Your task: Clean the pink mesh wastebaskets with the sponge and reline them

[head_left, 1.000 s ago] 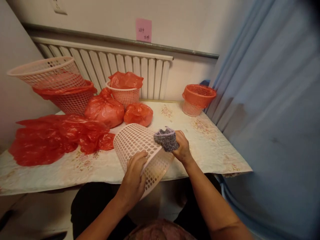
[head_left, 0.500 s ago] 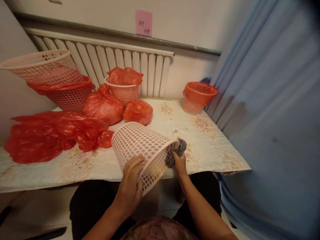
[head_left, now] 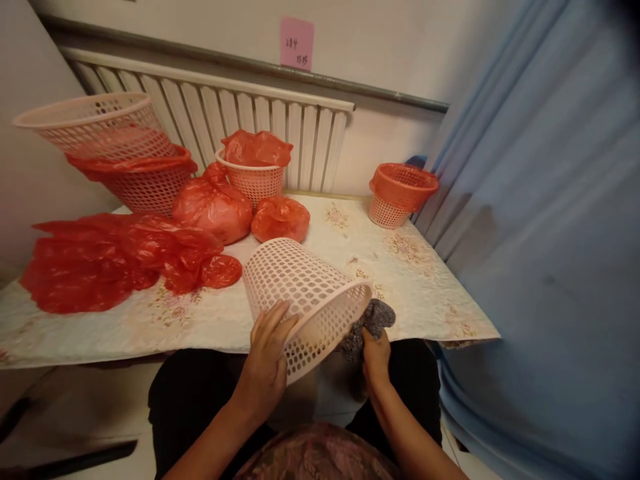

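A pale pink perforated plastic wastebasket (head_left: 300, 273) lies tilted on its side at the table's front edge, its mouth turned toward me and to the right. My left hand (head_left: 267, 360) grips its near rim, fingers outside on the wall and thumb around the edge. In my right hand (head_left: 376, 353) is a bunched dark grey cloth (head_left: 377, 319), held just outside the right side of the basket's mouth. Whether the cloth touches the rim is hard to tell.
Red plastic bags (head_left: 100, 267) lie crumpled at left. Behind them are stacked baskets (head_left: 150, 180), two filled red bags (head_left: 215, 207) and a bag-lined basket (head_left: 255, 180). Another lined basket (head_left: 390, 210) stands at back right by the blue curtain (head_left: 525, 233). A radiator (head_left: 200, 107) lines the wall.
My right hand has drawn the grey cloth out from the basket's mouth, down and to the right. The basket has shifted slightly right in view, still in my left hand.
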A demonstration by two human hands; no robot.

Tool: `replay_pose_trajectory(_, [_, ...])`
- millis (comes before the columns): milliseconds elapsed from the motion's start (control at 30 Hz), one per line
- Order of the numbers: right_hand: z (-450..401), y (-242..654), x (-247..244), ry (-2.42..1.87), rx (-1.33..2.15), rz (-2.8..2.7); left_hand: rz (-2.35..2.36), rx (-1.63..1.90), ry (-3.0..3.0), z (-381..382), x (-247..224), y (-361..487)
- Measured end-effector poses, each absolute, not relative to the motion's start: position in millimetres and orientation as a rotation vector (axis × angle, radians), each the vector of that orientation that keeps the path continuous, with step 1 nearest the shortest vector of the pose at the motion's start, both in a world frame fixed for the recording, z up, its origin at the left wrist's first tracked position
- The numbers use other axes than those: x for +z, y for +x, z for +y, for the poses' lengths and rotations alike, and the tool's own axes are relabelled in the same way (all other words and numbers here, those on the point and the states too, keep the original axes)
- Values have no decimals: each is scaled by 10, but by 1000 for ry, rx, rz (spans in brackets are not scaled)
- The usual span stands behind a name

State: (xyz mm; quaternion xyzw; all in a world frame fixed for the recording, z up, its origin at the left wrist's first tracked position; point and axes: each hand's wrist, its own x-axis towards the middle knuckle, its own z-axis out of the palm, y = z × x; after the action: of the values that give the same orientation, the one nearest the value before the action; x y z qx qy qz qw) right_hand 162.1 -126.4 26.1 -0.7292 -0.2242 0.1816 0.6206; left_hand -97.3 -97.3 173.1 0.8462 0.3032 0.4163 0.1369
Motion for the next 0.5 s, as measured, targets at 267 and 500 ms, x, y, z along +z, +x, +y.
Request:
replay_pose_trajectory(267, [-1304, 1390, 851, -1524, 823, -801, 896, 1257, 2460, -972, 1706, -820])
replay_pose_trajectory(500, [-692, 846, 1649, -1111, 882, -911, 901, 1290, 2457, -985, 1655, -833])
